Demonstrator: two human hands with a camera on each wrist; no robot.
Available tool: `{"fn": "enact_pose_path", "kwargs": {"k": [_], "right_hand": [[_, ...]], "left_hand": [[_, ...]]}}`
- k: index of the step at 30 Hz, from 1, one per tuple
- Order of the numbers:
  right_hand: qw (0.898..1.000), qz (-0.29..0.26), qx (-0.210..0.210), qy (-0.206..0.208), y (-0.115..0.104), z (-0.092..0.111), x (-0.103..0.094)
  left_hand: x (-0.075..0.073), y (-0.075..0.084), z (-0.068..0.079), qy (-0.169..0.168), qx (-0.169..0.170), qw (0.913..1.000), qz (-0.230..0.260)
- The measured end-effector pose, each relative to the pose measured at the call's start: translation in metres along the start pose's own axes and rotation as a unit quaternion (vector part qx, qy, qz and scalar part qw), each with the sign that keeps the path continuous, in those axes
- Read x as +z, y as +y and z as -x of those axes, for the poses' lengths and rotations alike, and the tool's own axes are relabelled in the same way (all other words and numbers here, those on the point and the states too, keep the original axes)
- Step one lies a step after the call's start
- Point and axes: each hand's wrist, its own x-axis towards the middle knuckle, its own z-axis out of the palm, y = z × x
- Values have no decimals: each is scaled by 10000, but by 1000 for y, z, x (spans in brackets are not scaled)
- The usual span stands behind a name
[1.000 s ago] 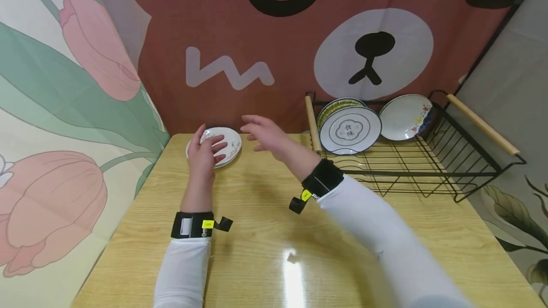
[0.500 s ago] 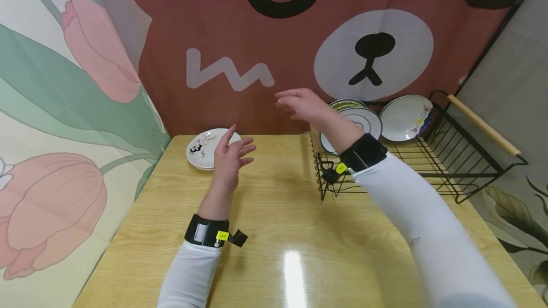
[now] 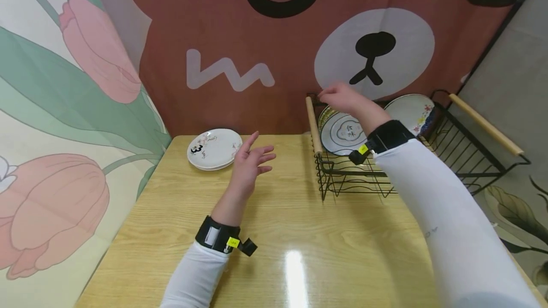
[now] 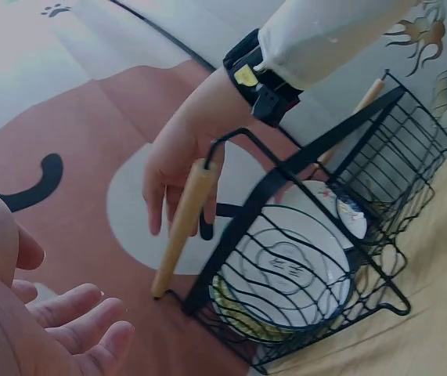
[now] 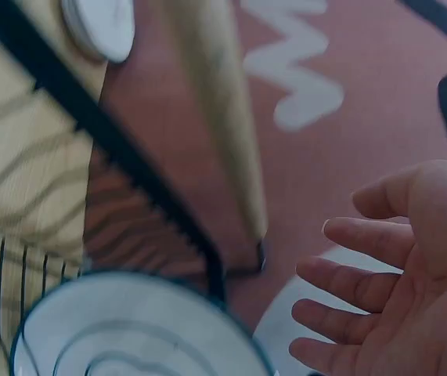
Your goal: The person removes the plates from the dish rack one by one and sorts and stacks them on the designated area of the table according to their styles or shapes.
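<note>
Above the left end of a black wire dish rack (image 3: 348, 172) is my right hand (image 3: 342, 98), fingers loosely extended and holding nothing. Below it, a white plate with a blue rim (image 3: 340, 132) leans in the rack, a yellow-green patterned plate (image 3: 326, 117) behind it. Further right in the rack, a white plate with small flowers (image 3: 411, 110) is partly covered by my right forearm. My left hand (image 3: 248, 165) hovers over the table with spread fingers and nothing in it. Just left of it lies a short stack of white plates (image 3: 214, 149) with a floral print.
Wooden handles (image 3: 314, 125) rise at both ends of the rack, the left one close to my right hand. A brown bear-print cloth (image 3: 239, 108) hangs behind the wooden table (image 3: 274, 222). Flower-print cloth (image 3: 51, 194) covers the left side.
My right hand has moved rightward and up, from left of the rack to over its plates. My left hand has shifted right, away from the stacked plates. The plates have stayed put.
</note>
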Motion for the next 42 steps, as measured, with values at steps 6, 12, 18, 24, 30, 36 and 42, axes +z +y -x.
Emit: {"fn": "enact_pose_path", "kwargs": {"k": [6,12,18,24,30,36,42], "right_hand": [[9964,816,208,-52,23,-2,-4],[9917,1234,301,190,43,-7,-7],[9879,1464,485,178,55,-4,-9],[9861,1518,673,23,62,-1,-10],[9840,1569,845,-75,71,-3,-13],[9817,1512,1153,-60,77,-6,-16],[9818,1575,1014,312,86,-1,-14]], "left_hand": [[8,-11,1,-167,-119,9997,-166],[13,-16,1,-314,-205,9990,-240],[16,-20,2,-400,-227,9985,-295],[19,-26,3,-535,-272,9973,-422],[19,-31,2,-557,-349,9966,-502],[15,-35,-6,-316,-538,9971,-441],[11,-39,-10,-190,-636,9971,-378]]}}
